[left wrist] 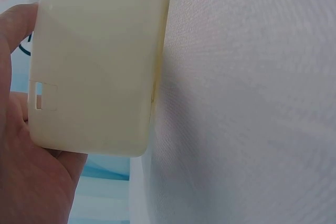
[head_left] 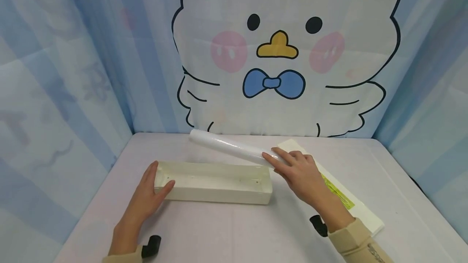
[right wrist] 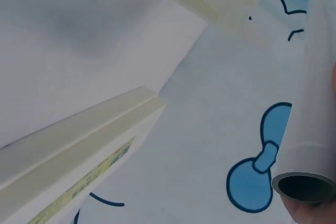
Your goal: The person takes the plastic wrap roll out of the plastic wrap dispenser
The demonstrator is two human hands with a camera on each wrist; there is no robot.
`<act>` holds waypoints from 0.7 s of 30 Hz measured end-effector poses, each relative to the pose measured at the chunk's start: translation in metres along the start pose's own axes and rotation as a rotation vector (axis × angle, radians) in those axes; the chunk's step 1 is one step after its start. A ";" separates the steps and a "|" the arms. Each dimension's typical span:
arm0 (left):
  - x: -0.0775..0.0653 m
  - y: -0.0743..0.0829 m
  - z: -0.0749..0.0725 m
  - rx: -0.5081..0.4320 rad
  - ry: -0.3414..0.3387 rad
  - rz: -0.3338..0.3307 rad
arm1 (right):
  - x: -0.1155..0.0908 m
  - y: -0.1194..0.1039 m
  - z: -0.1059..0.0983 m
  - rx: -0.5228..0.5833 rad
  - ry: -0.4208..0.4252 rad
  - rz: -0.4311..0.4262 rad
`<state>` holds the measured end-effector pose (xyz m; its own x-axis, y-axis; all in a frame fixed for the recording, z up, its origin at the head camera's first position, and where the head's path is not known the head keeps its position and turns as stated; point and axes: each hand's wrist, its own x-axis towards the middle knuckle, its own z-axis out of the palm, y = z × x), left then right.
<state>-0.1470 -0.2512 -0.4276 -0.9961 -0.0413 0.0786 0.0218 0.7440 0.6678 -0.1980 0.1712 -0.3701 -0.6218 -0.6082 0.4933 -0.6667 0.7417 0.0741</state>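
A long cream plastic box [head_left: 215, 195], open at the top, lies on the table. Its left end is gripped by my left hand [head_left: 149, 192], with the thumb over the front wall; the left wrist view shows a small rectangular slot in the box [left wrist: 94, 66]. My right hand [head_left: 301, 173] holds the right end of a white roll of cling film [head_left: 226, 145], tilted above and behind the box. In the right wrist view the roll [right wrist: 312, 93] shows its dark hollow core. Part of the fingers is hidden behind the roll.
A long cream lid [head_left: 365, 214] with a yellow-green label [head_left: 338, 192] lies slanted on the table, partly under my right forearm. The pale table [head_left: 204, 234] meets a printed cloth backdrop [head_left: 278, 113] at its far edge, with striped cloth on both sides.
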 end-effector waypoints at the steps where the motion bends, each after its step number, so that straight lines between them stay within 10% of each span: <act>1: 0.000 0.000 0.000 -0.002 0.001 0.003 | -0.001 0.001 0.000 0.000 0.005 0.001; 21: 0.001 0.001 0.000 -0.005 -0.002 0.006 | -0.031 0.015 -0.004 -0.046 -0.009 0.121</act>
<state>-0.1479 -0.2507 -0.4273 -0.9961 -0.0360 0.0812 0.0279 0.7410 0.6709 -0.1872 0.2028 -0.3807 -0.7000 -0.5161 0.4935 -0.5673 0.8217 0.0546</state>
